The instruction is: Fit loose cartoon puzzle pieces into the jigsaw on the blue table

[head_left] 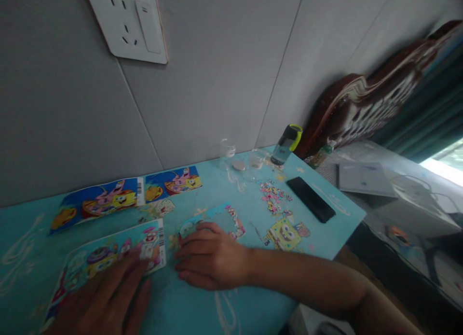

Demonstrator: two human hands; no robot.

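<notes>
My left hand (pixel 108 296) lies with its fingers stretched over a cartoon picture sheet (pixel 81 272) at the lower left, covering its lower part. To the right of the sheet, my right hand (pixel 217 258) rests palm down, fingers extended, over the near left part of a partly joined jigsaw puzzle (pixel 237 224). An edge strip of that puzzle curves out beyond my fingers; whatever lies under the palm is hidden. Further right sits a joined yellow cartoon-character section (pixel 285 233). Behind it, many small loose puzzle pieces (pixel 273 195) are scattered in a heap.
Two cartoon picture strips (pixel 112 200) (pixel 173 183) lie along the wall. Clear plastic cups (pixel 227 149) (pixel 256 159) and a dark bottle (pixel 284 146) stand at the back. A black phone-like slab (pixel 311 199) lies near the table's right edge. A wall socket (pixel 132 23) is above.
</notes>
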